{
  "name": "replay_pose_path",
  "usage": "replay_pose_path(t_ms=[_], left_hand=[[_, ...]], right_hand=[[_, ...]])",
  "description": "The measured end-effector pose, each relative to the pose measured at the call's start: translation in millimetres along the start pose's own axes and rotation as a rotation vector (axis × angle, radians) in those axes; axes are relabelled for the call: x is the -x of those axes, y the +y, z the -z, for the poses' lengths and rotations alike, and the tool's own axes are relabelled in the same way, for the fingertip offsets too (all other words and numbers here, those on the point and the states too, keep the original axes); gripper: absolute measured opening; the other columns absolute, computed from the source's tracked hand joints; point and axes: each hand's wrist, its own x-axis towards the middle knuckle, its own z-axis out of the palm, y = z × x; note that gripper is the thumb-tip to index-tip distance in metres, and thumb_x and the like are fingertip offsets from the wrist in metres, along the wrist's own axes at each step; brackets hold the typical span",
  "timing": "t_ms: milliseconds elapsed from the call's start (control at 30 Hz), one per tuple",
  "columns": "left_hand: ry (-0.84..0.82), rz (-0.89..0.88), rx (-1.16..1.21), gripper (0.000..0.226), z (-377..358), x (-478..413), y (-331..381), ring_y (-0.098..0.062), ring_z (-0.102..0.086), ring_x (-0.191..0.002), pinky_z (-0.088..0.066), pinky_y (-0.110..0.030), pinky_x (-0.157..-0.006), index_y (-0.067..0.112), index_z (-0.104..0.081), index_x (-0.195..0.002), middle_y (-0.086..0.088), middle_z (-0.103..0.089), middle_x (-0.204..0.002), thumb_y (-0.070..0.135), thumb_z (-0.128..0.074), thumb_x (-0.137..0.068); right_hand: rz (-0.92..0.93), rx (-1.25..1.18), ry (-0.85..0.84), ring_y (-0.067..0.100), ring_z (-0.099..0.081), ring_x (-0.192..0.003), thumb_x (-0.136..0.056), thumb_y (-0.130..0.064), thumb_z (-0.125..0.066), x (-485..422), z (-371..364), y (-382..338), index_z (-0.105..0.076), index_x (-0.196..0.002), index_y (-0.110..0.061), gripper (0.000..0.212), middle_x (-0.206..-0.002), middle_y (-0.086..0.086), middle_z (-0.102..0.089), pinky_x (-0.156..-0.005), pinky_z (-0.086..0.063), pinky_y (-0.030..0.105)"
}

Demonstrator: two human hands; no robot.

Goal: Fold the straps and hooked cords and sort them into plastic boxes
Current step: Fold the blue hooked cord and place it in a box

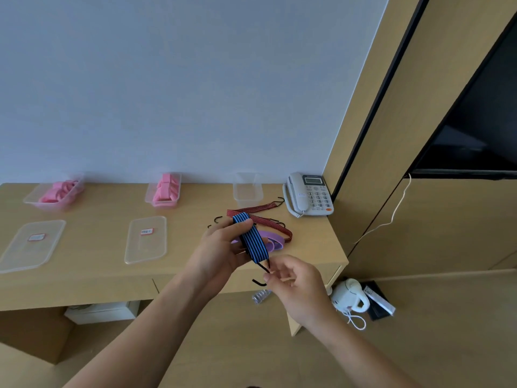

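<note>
we find the left hand [221, 247] gripping a folded blue striped cord [251, 239], thumb laid across its upper end and fingers curled behind it. the cord hangs down from the thumb toward the right hand [293, 284], whose fingertips pinch a black hook [263, 268] at the cord's lower end. a second black hook shows just beside the right fingers; it appears to belong to the same cord, though the view is too blurred to confirm.

just behind the left fingers, on the desk [98, 264], lie a purple strap [275, 237] and red striped cords [260, 217]. beyond these stands an empty plastic box [247, 191]. well to the left of the left fingers, two boxes [165, 190] hold pink straps, with two lids [146, 238] lying in front of them.
</note>
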Motion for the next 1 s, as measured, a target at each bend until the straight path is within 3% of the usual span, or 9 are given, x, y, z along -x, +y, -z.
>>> replay_pose_path(t_ms=[67,133,267,367,467,600,800,900,1000], left_hand=[[-0.021,0.021,0.008,0.032,8.3,2.9,0.5,-0.039,-0.077,-0.091,-0.062,-0.040,-0.071,-0.003,-0.062,-0.116,-0.022,-0.070,-0.097,0.014,-0.072,-0.090],[-0.049,0.039,-0.007,0.037,18.0,5.4,0.6,-0.037,-0.076,-0.095,-0.063,-0.042,-0.074,-0.006,-0.062,-0.119,-0.022,-0.075,-0.098,0.014,-0.073,-0.089],[-0.070,0.035,-0.068,0.035,40.4,8.5,3.0,-0.027,-0.073,-0.093,-0.058,-0.044,-0.092,-0.007,-0.064,-0.122,-0.017,-0.074,-0.103,0.012,-0.067,-0.094],[-0.051,0.049,-0.127,0.030,59.3,11.2,8.2,-0.025,-0.068,-0.101,-0.051,-0.044,-0.099,-0.003,-0.067,-0.120,-0.012,-0.072,-0.103,0.014,-0.066,-0.095],[-0.044,0.089,-0.131,0.027,75.8,13.8,11.5,-0.021,-0.069,-0.105,-0.053,-0.044,-0.095,0.002,-0.066,-0.120,-0.012,-0.074,-0.108,0.015,-0.064,-0.096],[-0.064,0.144,-0.054,0.039,94.9,9.2,15.2,-0.019,-0.071,-0.101,-0.059,-0.041,-0.086,-0.009,-0.060,-0.128,-0.014,-0.074,-0.112,0.017,-0.062,-0.099],[-0.045,0.211,-0.047,0.036,115.8,-21.6,14.9,-0.022,-0.072,-0.098,-0.060,-0.034,-0.080,-0.006,-0.063,-0.127,-0.011,-0.076,-0.107,0.014,-0.065,-0.097],[-0.006,0.231,-0.115,0.027,123.2,-47.9,16.9,-0.023,-0.073,-0.094,-0.060,-0.034,-0.078,0.001,-0.068,-0.120,-0.011,-0.077,-0.103,0.013,-0.067,-0.096],[0.070,0.211,-0.220,0.026,125.3,-78.2,22.1,-0.021,-0.074,-0.091,-0.059,-0.032,-0.076,0.003,-0.071,-0.116,-0.014,-0.077,-0.105,0.013,-0.073,-0.092]], right_hand=[[-0.055,0.010,0.006,0.003,-0.062,-0.071,-0.083,-0.010,-0.076,-3.9,-6.4,0.9,-0.073,-0.087,-0.023,0.014,-0.080,-0.007,-0.070,-0.064,-0.051,0.018],[-0.135,-0.042,0.001,0.008,-0.062,-0.063,-0.082,-0.009,-0.076,-8.5,-14.9,-1.0,-0.074,-0.083,-0.021,0.013,-0.075,-0.003,-0.069,-0.066,-0.056,0.033],[-0.283,-0.172,0.032,0.020,-0.068,-0.067,-0.083,0.002,-0.068,-18.9,-40.7,-9.1,-0.076,-0.083,-0.018,0.022,-0.073,0.004,-0.072,-0.072,-0.058,0.049],[-0.314,-0.322,0.055,0.020,-0.073,-0.084,-0.083,0.005,-0.069,-27.8,-59.6,-17.9,-0.078,-0.083,-0.021,0.028,-0.084,0.001,-0.077,-0.074,-0.062,0.038],[-0.362,-0.494,0.013,0.024,-0.073,-0.095,-0.085,0.009,-0.062,-35.0,-76.3,-23.5,-0.079,-0.091,-0.023,0.037,-0.095,0.004,-0.078,-0.084,-0.058,0.041],[-0.395,-0.855,0.000,0.026,-0.071,-0.105,-0.086,0.019,-0.040,-38.6,-94.0,-22.3,-0.073,-0.109,-0.007,0.048,-0.110,0.014,-0.075,-0.074,-0.058,0.028],[-0.359,-0.596,-0.055,0.014,-0.071,-0.099,-0.097,-0.013,-0.051,-58.8,-108.5,-20.9,-0.076,-0.110,-0.028,0.032,-0.110,0.002,-0.075,-0.075,-0.052,0.030],[-0.398,-0.459,-0.098,0.017,-0.067,-0.098,-0.090,-0.036,-0.061,-84.2,-110.9,-17.5,-0.075,-0.109,-0.030,0.025,-0.108,0.001,-0.075,-0.078,-0.046,0.036],[-0.417,-0.410,-0.158,0.019,-0.068,-0.096,-0.089,-0.030,-0.070,-116.1,-109.8,-8.3,-0.073,-0.113,-0.025,0.024,-0.105,0.001,-0.076,-0.077,-0.049,0.039]])
